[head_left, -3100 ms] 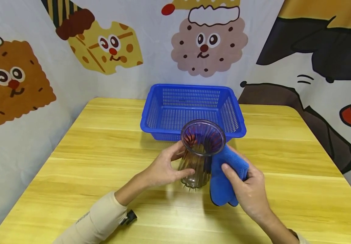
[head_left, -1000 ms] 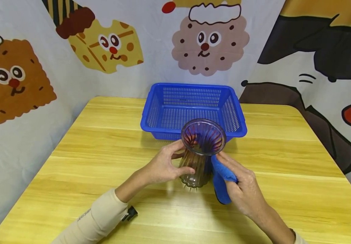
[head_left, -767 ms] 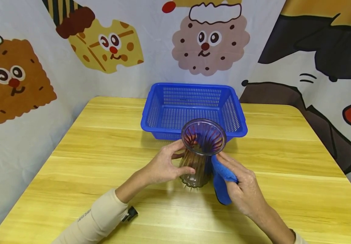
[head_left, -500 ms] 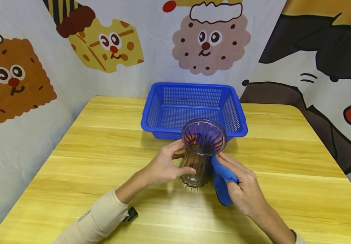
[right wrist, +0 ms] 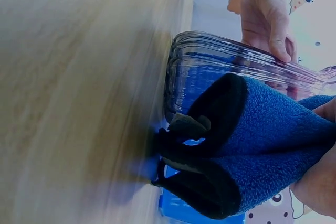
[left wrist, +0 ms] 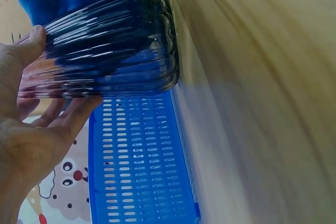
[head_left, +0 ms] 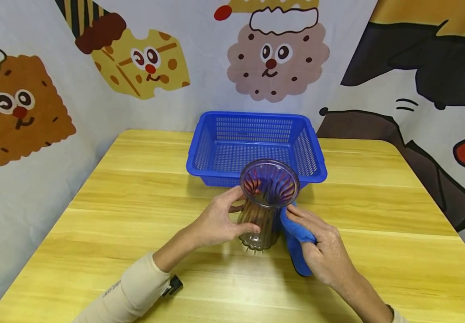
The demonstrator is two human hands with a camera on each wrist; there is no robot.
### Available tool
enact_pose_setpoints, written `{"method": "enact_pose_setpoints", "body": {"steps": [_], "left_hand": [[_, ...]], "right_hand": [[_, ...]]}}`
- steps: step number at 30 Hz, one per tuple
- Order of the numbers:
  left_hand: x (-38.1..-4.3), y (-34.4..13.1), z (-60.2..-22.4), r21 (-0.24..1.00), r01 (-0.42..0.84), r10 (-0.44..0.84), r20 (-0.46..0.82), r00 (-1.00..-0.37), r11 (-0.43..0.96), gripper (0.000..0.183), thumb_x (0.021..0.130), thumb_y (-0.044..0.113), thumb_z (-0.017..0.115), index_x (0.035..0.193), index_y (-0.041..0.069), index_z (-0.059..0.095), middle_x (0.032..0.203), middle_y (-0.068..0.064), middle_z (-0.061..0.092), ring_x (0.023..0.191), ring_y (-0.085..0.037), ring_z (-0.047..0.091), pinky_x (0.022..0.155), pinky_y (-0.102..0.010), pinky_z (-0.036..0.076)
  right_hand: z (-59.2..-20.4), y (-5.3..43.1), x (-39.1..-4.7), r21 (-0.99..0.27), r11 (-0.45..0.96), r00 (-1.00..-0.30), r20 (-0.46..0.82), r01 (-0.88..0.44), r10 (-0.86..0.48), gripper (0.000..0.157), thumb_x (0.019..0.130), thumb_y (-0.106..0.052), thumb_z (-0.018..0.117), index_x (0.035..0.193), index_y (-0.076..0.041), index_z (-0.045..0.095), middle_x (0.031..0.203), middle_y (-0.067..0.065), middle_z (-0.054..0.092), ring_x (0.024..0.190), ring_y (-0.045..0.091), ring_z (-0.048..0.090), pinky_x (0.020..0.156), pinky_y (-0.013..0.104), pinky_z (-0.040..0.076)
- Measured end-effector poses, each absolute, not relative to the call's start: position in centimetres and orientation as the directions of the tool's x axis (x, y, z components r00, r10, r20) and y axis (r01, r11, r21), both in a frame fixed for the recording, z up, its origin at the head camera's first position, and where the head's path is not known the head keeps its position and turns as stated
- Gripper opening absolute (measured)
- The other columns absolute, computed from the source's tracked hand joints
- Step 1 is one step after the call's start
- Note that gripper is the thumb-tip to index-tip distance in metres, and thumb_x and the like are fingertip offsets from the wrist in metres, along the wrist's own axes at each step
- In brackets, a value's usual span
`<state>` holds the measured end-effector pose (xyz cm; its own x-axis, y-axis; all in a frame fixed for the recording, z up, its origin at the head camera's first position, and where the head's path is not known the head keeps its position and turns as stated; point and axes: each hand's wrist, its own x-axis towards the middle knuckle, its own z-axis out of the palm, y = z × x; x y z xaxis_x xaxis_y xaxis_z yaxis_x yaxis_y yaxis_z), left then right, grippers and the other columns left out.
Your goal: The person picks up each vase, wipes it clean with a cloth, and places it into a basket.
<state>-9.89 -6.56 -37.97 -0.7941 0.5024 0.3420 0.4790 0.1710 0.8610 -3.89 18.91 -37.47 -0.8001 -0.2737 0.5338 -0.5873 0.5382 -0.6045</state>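
I am in a small, booth-like corner: a yellow wood-grain surface (head_left: 123, 211) spreads in front of me, closed in at the left, back and right by creased white fabric (head_left: 208, 80) printed with cartoon cheese (head_left: 143, 65) and biscuits (head_left: 24, 107). Home or studio, I cannot tell.

Head view's pretty bright and mostly sharp, with a pale glare patch on the wooden tabletop (head_left: 232, 287) at 6 o'clock and a soft shadow under the blue plastic basket (head_left: 216, 173). Both wrist cams are way dimmer and kinda bluish. Left wrist: white highlights streak the ribbed glass vase (left wrist: 105, 43), and the wood grain goes mushy toward 3 o'clock. Right wrist: smeary tabletop at 9 o'clock, washed-out backdrop (right wrist: 315, 24) at 1, but the blue terry cloth (right wrist: 283, 135) shows crisp pile.
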Motion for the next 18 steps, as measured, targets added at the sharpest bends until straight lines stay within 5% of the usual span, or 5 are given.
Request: {"method": "enact_pose_setpoints", "body": {"steps": [18], "left_hand": [[-9.94, -6.52, -37.92, 0.849, 0.495, 0.52, 0.343, -0.782, 0.185, 0.08, 0.074, 0.008, 0.093, 0.144, 0.01, 0.054, 0.137, -0.004, 0.056, 0.13, -0.022, 0.052, 0.095, -0.028, 0.055]], "right_hand": [[-37.69, 19.23, -3.69, -0.639, 0.561, -0.847, 0.453, -0.526, -0.279, 0.065, 0.07, 0.021, 0.045, 0.124, -0.003, 0.072, 0.138, -0.004, 0.062, 0.128, 0.036, 0.055, 0.111, 0.014, 0.033]]}}
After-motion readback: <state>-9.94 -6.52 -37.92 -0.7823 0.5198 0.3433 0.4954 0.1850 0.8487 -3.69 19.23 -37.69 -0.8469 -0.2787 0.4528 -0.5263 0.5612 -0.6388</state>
